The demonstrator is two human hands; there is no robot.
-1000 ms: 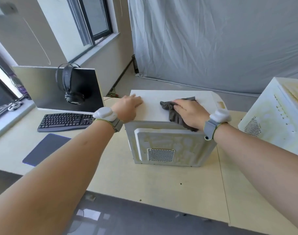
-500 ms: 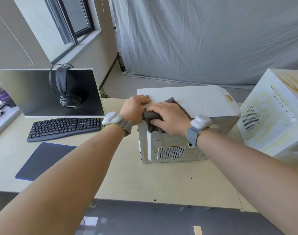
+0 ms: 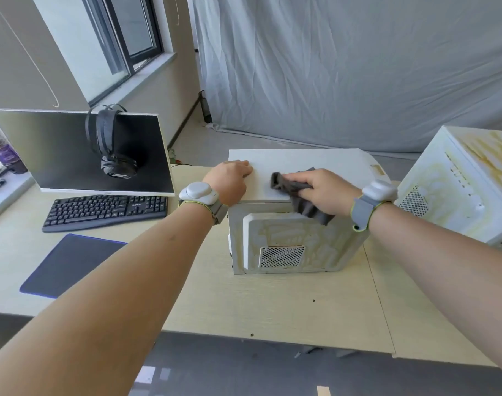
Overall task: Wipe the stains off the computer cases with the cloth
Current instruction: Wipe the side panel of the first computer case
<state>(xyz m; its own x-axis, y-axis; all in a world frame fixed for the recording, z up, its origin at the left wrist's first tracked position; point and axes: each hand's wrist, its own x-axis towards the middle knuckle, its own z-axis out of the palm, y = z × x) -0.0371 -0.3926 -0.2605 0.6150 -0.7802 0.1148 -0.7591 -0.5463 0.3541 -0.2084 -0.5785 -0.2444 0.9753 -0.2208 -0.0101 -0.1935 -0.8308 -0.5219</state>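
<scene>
From where I watch, both bare forearms reach out over the pale wooden desk (image 3: 287,304), each wrist wearing a grey band with a white puck on it. Nearest on the desk, at the left, lies a dark mouse pad (image 3: 69,264), and beyond it a black keyboard (image 3: 104,211). In the middle stands the white computer case (image 3: 295,238), its near face streaked with yellowish stains around a small mesh vent. My left hand (image 3: 229,181) rests on the top panel at its left edge, fingers laid loosely over the surface and holding nothing. My right hand (image 3: 324,190) presses a dark grey cloth (image 3: 298,192) onto the same top panel, fingers curled around it; part of the cloth bunches out ahead of the fingers and part hangs over the near top edge of the case. To the right, apart from the first, stands a second white case (image 3: 458,187), heavily marked with yellow-brown stains on its top and side. Behind the keyboard is a monitor (image 3: 81,155) with a dark screen and black headphones (image 3: 112,147) hung over its top edge. Farther back, a grey sheet (image 3: 358,67) hangs over the wall, with a window (image 3: 129,32) at the left.
</scene>
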